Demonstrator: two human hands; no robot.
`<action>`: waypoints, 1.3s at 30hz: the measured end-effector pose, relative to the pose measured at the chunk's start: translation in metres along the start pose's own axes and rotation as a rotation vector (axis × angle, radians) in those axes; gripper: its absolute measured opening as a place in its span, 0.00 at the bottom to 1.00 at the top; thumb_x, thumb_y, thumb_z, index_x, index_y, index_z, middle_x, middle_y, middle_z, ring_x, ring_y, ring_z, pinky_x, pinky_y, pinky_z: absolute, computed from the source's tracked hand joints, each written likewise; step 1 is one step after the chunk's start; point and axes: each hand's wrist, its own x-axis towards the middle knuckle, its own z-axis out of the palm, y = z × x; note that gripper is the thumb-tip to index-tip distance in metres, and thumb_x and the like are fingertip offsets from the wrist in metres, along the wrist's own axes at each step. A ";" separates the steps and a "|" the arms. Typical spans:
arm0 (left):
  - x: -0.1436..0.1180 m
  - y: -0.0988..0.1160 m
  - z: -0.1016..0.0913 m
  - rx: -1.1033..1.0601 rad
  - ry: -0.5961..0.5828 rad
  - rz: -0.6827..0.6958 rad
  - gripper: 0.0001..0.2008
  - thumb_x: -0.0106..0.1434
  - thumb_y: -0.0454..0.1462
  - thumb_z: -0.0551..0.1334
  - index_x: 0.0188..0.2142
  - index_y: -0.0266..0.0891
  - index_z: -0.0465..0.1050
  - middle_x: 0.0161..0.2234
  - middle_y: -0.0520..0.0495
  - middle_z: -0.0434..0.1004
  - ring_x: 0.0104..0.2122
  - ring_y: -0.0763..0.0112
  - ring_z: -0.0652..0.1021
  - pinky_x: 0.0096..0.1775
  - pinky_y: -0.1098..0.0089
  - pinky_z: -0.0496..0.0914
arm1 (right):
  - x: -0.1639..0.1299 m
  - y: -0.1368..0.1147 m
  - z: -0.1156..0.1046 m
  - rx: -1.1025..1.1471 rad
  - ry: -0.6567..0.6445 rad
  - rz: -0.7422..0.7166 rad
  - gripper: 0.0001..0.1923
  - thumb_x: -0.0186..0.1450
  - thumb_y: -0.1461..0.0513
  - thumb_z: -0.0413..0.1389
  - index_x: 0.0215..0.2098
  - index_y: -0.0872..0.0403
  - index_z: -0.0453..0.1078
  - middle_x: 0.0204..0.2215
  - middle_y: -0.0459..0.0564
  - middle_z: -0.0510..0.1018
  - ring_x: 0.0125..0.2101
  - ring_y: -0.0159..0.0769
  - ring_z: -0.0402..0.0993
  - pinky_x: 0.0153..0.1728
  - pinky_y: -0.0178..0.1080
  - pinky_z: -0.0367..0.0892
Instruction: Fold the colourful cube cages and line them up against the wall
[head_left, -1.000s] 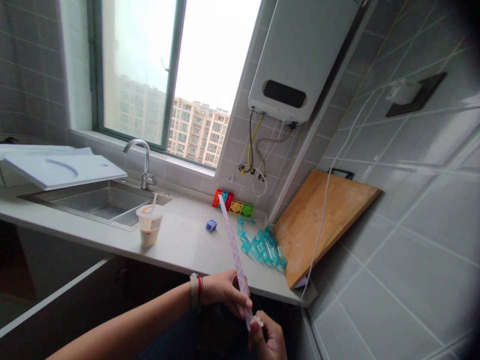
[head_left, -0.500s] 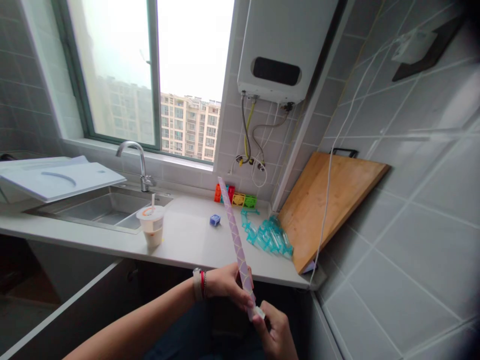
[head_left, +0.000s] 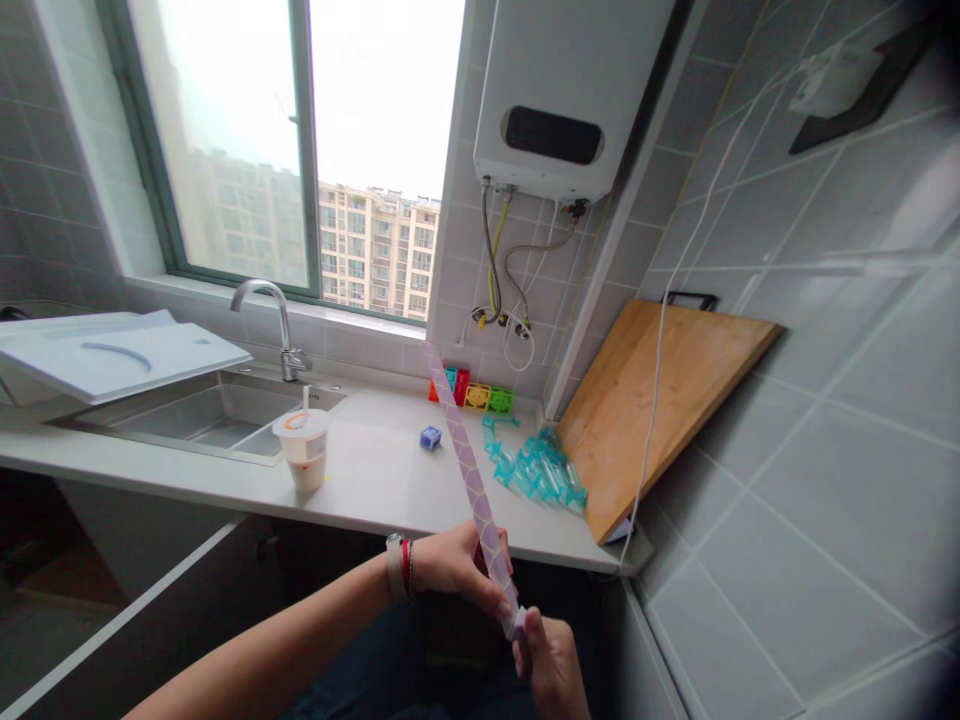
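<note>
A long, narrow lilac strip (head_left: 472, 478) with a pale gold line pattern slants up and away from me over the counter's edge. My left hand (head_left: 454, 565) is wrapped round its lower part, thumb on the near side. My right hand (head_left: 553, 655) is closed at the near end, thumb up, pinching by a small white piece (head_left: 519, 622) there. Whether that piece is part of the strip I cannot tell. Beyond the hands, a small blue cube-like block (head_left: 430, 438) lies on the counter left of the strip. Clear teal-edged plastic pieces (head_left: 540, 470) lie heaped to its right.
A lidded drink cup (head_left: 302, 450) with a straw stands near the counter's (head_left: 375, 480) front edge. Coloured blocks (head_left: 480, 396) line the back wall. A wooden board (head_left: 660, 400) leans at right, a white cord (head_left: 658, 370) hanging before it. White panels (head_left: 127, 360) overhang the sink (head_left: 225, 415).
My right thumb has shifted up and slightly right at the strip's near end, and the hand has turned a little. The strip's far tip has swung slightly left. My left hand keeps its hold.
</note>
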 end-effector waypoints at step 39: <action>-0.015 -0.018 -0.019 0.477 0.247 -0.046 0.20 0.45 0.39 0.77 0.35 0.37 0.74 0.29 0.51 0.78 0.28 0.70 0.76 0.29 0.73 0.68 | 0.000 0.014 0.023 0.050 0.032 0.207 0.29 0.63 0.37 0.56 0.38 0.55 0.75 0.31 0.52 0.77 0.29 0.38 0.74 0.20 0.32 0.63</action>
